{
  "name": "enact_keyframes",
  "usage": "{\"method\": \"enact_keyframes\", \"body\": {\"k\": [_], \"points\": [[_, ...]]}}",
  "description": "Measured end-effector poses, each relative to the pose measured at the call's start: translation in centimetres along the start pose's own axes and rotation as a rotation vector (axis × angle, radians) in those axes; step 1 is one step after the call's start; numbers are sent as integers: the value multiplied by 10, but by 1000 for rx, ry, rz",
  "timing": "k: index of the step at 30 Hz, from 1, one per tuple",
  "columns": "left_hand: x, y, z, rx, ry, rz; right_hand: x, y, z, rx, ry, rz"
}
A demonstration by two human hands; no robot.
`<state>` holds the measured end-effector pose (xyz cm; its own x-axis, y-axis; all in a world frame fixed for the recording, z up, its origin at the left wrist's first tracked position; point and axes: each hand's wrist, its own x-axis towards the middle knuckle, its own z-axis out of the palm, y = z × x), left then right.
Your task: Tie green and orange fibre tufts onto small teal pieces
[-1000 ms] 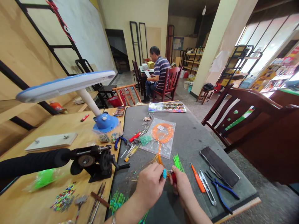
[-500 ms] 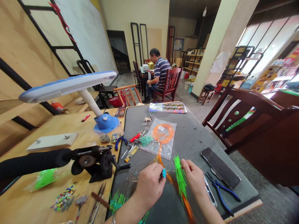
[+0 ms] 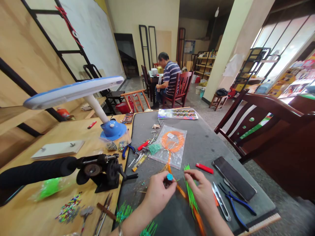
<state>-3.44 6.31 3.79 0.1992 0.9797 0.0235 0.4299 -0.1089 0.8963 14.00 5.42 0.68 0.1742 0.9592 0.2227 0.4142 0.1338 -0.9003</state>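
Over the near half of the grey-topped bench [image 3: 204, 144], the left hand [image 3: 159, 191] is gripping a small dark bundle with a knobbly turquoise tip [image 3: 169, 177], its fingers closed and the tip showing above the thumb and forefinger. The right hand [image 3: 200, 190] is hovering just to the right, its thumb and forefinger held narrow beside a loose sheaf of thin bright-green strands [image 3: 190, 193]; whether they are pinching a strand, I cannot tell. The sheaf is lying between the two hands, across a long bundle of glossy orange strands [image 3: 199, 221] that is running toward the bench's near edge. Farther off, around the bench's middle, a flat orange coil [image 3: 181, 142] is resting inside a clear plastic bag [image 3: 179, 160]. Along the far edge, a shiny sheet printed with round badges [image 3: 177, 114] is lying flat. Toward the right edge, a slim red plastic lighter [image 3: 204, 168] is lying beyond the right hand, just beside a black rectangular phone [image 3: 234, 178]. Silver metal snips [image 3: 222, 200] and blue-handled pliers [image 3: 228, 194] are lying near the right corner. At the near left corner, green strands with turquoise ends [image 3: 124, 211] are lying partly behind the left forearm. Past the left edge, a black metal crank device [image 3: 98, 172] is standing on a pale wooden surface [image 3: 61, 137]
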Motion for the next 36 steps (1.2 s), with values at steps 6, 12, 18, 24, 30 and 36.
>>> {"method": "enact_keyframes", "body": {"k": [6,12,18,24,30,36], "points": [[1,1,2,-139,-26,-54,-16,-16,25,354,-85,223],[3,0,2,-304,-94,-71,-7,-19,17,330,-82,223],[5,-1,4,-550,-106,-235,-6,-21,11,497,-98,364],[5,-2,9,-700,-56,-341,-19,-12,30,743,-43,488],[4,2,11,-778,-76,-424,-21,-12,46,876,2,537],[5,-3,12,-807,-174,-469,-15,-19,36,865,-39,536]]}}
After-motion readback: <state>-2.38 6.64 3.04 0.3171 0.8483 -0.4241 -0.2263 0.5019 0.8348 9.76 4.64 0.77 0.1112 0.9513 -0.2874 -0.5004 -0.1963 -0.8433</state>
